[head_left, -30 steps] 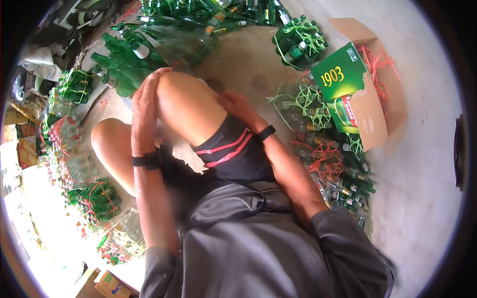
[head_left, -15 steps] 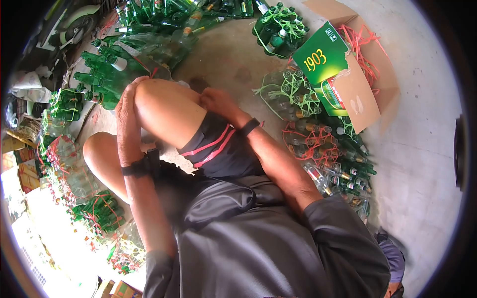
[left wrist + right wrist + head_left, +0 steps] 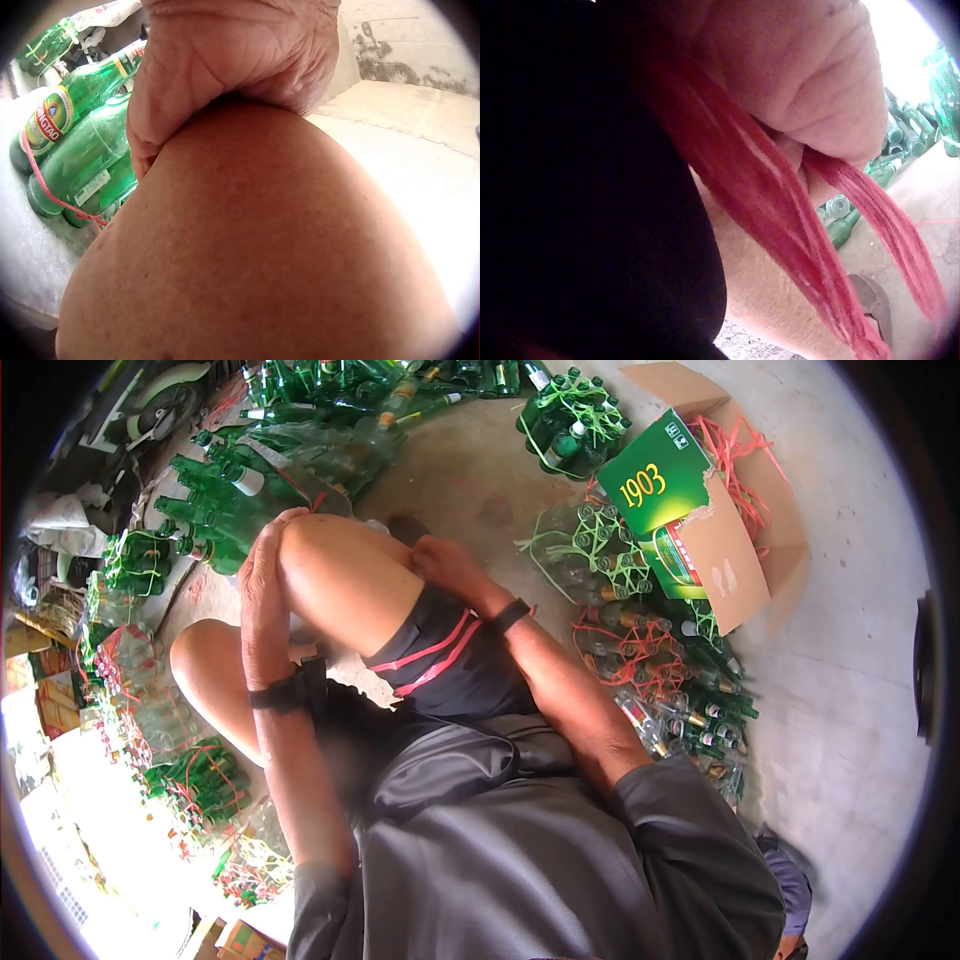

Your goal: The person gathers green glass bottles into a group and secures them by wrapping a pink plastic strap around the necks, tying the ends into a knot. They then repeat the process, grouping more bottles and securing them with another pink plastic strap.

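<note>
My left hand [image 3: 262, 565] rests over the raised knee [image 3: 325, 545], its palm against the skin and fingers draped over the far side. In the left wrist view the heel of this hand lies on the leg, and the fingertips are hidden. Lower on the same thigh rests my right hand [image 3: 452, 570], fingers loosely bent. Two red plastic strips [image 3: 757, 172] lie across the dark shorts [image 3: 460, 685] and pass beneath the right wrist, their ends hanging off the thigh. Green glass bottles [image 3: 82, 161], one with a Tsingtao label, stand beyond the knee.
Tied bundles of green bottles [image 3: 575, 430] and clear bottles [image 3: 590, 545] line the right side. A torn carton [image 3: 735, 550] holds red strips. More bottles [image 3: 200, 775] lie at the left. At lower right, part of another person [image 3: 790, 890] shows.
The head view has shifted, moving the surroundings left and then slightly back right. Both hands keep their places on the leg.
</note>
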{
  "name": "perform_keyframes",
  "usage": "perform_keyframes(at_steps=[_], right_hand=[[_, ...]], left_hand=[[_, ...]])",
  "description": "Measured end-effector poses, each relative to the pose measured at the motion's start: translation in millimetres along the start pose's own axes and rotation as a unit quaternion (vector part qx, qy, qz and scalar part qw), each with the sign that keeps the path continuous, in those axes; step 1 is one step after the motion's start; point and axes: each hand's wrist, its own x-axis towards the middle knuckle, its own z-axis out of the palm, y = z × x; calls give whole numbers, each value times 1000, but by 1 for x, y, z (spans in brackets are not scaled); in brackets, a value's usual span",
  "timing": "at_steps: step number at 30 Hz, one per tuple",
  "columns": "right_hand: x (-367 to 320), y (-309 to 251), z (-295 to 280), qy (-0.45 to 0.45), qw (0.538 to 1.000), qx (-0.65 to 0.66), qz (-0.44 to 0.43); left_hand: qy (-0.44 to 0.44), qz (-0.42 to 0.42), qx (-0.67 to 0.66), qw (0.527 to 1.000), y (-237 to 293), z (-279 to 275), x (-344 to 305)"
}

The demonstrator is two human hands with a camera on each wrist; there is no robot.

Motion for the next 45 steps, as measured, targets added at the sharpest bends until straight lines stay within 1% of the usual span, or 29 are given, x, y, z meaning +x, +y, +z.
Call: perform_keyframes(at_steps=[4, 10, 13, 15, 18, 26, 27, 33, 35, 45], right_hand=[[0, 1, 0, -11, 1000, 1, 7], [1, 8, 1, -20, 1000, -19, 5], [3, 11, 1, -24, 999, -35, 4], [4, 13, 2, -27, 999, -43, 0], [3, 14, 0, -27, 999, -42, -3], [-1, 7, -2, -22, 999, -30, 10], [-1, 7, -2, -24, 999, -30, 9], [-4, -5, -8, -57, 997, -3, 49], [-3, -6, -7, -38, 999, 10, 27], [-3, 3, -5, -28, 999, -11, 25]], left_hand=[[-1, 12, 15, 1000, 0, -1, 0], [6, -2, 22, 1000, 0, -1, 1], [4, -2, 8, 1000, 0, 0, 1], [7, -15, 2, 1000, 2, 0, 1], [-1, -2, -4, 1000, -1, -1, 2], [9, -3, 9, 1000, 4, 1, -2], [11, 8, 20, 1000, 3, 1, -1], [11, 28, 25, 999, 0, 0, -1], [12, 29, 23, 999, 1, 0, -1], [6, 34, 25, 999, 0, 0, -2]])
